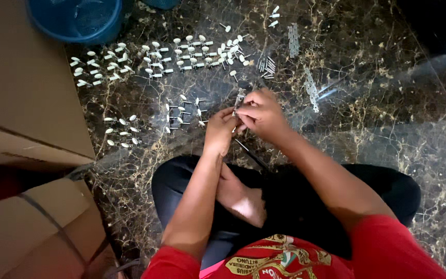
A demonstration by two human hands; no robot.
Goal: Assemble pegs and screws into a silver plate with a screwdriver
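I sit cross-legged on a dark marble floor [388, 129]. My left hand [221, 129] and my right hand [262, 113] meet in front of me, both pinching one small metal strip part [240, 97] that sticks up between the fingers. Just left of my hands lies a small group of white-knobbed metal pegs [181, 113]. More such pegs lie in rows farther off [192, 54] and at the far left [101, 64].
Thin metal strips [311, 88] and a bunch of small pins [267, 66] lie on the floor to the right of the pegs. A blue bucket [76, 18] stands at the top left. Cardboard boxes [21, 103] fill the left side.
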